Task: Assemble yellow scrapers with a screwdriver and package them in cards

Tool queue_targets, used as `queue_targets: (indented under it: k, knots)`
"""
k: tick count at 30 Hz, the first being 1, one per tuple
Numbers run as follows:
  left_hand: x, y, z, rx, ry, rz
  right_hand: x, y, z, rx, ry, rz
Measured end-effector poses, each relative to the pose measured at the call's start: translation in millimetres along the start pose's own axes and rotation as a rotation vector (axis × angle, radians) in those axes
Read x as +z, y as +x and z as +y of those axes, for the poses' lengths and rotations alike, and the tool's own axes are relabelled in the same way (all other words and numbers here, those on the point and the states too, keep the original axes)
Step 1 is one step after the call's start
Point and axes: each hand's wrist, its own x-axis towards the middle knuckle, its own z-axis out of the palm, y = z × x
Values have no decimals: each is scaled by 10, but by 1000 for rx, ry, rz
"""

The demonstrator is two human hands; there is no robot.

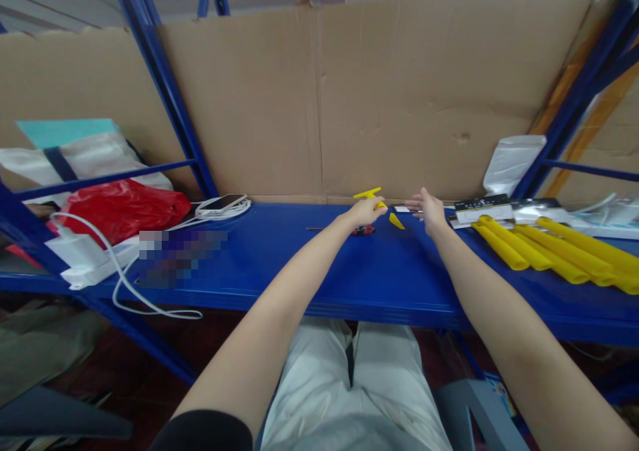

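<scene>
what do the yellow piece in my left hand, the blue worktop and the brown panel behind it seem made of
Yellow piece: probably plastic, from its even, solid colour; finish too small to judge.
Blue worktop: perhaps painted metal, smooth with a soft sheen.
Brown panel: most likely cardboard, matt, with creases and dents.

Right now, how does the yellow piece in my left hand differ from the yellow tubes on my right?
The yellow piece looks small, while the yellow tubes are long. The piece is held in your left hand; the tubes lie on the blue surface, untouched. Both are yellow.
</scene>
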Motion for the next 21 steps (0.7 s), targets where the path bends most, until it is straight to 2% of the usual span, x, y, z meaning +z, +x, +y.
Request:
queue_targets:
  k: [4,9,16,21]
  knots:
    - [121,74,36,-83,66,-79,-42,12,10,34,51,21]
    - [142,25,126,-203,117,-167,-24,3,8,40,87,42]
    - [123,-23,202,-200,199,-299,7,-24,-22,38,171,73]
    - [101,-36,229,-188,224,-320,12,-48,-38,41,181,76]
